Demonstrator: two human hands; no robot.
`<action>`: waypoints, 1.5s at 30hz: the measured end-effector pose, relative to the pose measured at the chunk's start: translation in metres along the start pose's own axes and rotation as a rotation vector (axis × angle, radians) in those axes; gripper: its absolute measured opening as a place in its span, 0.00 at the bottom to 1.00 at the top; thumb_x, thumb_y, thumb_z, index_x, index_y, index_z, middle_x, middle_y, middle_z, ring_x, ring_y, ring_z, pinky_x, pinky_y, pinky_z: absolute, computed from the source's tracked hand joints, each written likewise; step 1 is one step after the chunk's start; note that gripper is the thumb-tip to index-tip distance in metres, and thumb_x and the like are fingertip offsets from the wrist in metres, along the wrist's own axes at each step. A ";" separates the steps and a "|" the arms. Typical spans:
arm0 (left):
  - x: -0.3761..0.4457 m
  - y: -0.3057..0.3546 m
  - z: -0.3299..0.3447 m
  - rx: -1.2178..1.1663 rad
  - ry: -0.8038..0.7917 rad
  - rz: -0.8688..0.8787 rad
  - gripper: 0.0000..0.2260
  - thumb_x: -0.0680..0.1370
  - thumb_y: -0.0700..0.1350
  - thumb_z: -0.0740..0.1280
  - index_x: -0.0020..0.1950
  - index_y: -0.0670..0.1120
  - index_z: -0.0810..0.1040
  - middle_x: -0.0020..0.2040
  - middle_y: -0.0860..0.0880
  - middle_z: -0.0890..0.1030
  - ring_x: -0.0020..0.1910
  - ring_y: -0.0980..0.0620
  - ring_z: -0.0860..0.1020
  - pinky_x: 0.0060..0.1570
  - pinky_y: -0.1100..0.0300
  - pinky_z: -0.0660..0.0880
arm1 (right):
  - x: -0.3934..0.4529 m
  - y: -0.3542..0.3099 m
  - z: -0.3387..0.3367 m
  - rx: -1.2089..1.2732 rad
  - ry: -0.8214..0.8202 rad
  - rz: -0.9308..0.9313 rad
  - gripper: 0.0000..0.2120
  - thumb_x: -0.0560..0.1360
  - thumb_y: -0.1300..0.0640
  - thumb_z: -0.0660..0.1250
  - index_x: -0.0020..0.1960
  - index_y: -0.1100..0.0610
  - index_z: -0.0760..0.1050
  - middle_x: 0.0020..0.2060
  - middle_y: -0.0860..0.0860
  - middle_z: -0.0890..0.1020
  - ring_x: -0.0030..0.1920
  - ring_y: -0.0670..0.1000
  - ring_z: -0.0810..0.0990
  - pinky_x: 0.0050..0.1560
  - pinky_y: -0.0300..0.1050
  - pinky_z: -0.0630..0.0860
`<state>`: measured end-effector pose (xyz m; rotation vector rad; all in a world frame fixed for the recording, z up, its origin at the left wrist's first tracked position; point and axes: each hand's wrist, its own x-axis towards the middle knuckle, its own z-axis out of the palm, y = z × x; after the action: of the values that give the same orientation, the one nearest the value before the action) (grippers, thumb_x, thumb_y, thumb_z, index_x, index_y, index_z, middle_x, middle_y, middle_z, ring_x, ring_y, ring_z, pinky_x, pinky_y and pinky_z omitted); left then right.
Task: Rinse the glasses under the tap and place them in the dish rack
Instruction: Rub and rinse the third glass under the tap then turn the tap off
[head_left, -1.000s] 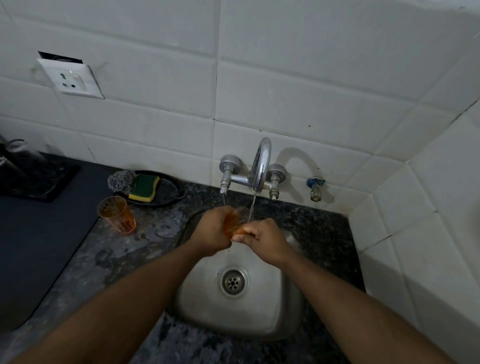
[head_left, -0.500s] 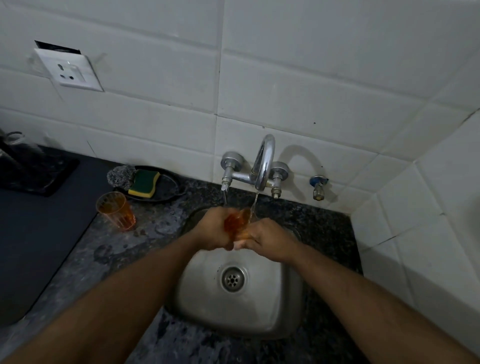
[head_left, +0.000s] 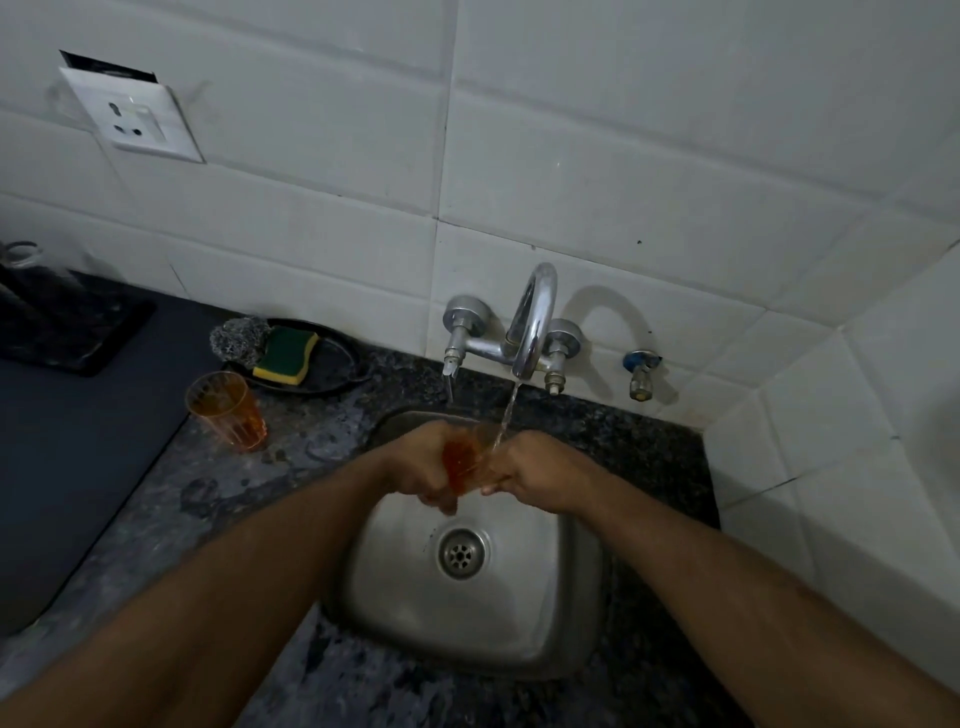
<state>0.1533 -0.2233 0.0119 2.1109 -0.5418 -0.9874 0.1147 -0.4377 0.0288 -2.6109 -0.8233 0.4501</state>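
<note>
An orange glass (head_left: 465, 460) is held over the steel sink (head_left: 566, 613), under the thin stream running from the chrome tap (head_left: 532, 322). My left hand (head_left: 415, 465) wraps its left side and my right hand (head_left: 530, 467) grips its right side, so much of the glass is hidden. A second orange glass (head_left: 228, 410) stands upright on the dark stone counter, left of the sink. A dark rack-like tray (head_left: 67, 332) sits at the far left against the wall.
A black dish (head_left: 337, 371) behind the standing glass holds a steel scrubber (head_left: 236, 338) and a green-yellow sponge (head_left: 285, 353). A dark mat (head_left: 78, 467) covers the left counter. A small valve (head_left: 641, 371) juts from the wall right of the tap. Tiled walls close in behind and at the right.
Both hands stay on the glass under the stream and have shifted slightly around it. The glass looks turned a little. The standing glass has not moved.
</note>
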 end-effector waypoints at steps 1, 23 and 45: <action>0.003 0.001 0.004 0.007 0.152 0.035 0.31 0.63 0.36 0.84 0.62 0.49 0.79 0.53 0.51 0.83 0.49 0.54 0.83 0.46 0.60 0.82 | 0.001 0.000 0.001 0.070 0.058 0.046 0.08 0.78 0.52 0.75 0.55 0.52 0.87 0.50 0.46 0.88 0.48 0.44 0.85 0.56 0.47 0.80; 0.016 -0.003 0.018 -0.051 0.157 0.013 0.30 0.64 0.34 0.83 0.61 0.52 0.79 0.54 0.52 0.83 0.51 0.56 0.82 0.48 0.61 0.80 | 0.001 -0.001 -0.008 -0.141 -0.067 0.081 0.05 0.80 0.51 0.71 0.50 0.50 0.85 0.45 0.44 0.85 0.41 0.43 0.78 0.45 0.44 0.75; 0.017 -0.006 0.009 0.032 -0.042 -0.014 0.27 0.65 0.33 0.81 0.61 0.48 0.81 0.53 0.49 0.84 0.51 0.52 0.84 0.51 0.58 0.82 | 0.000 -0.002 -0.014 -0.485 -0.124 0.030 0.06 0.80 0.59 0.67 0.51 0.50 0.82 0.40 0.46 0.78 0.39 0.49 0.76 0.40 0.44 0.66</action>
<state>0.1575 -0.2341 -0.0051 2.1289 -0.5671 -1.0391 0.1189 -0.4398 0.0416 -3.0655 -1.0452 0.4726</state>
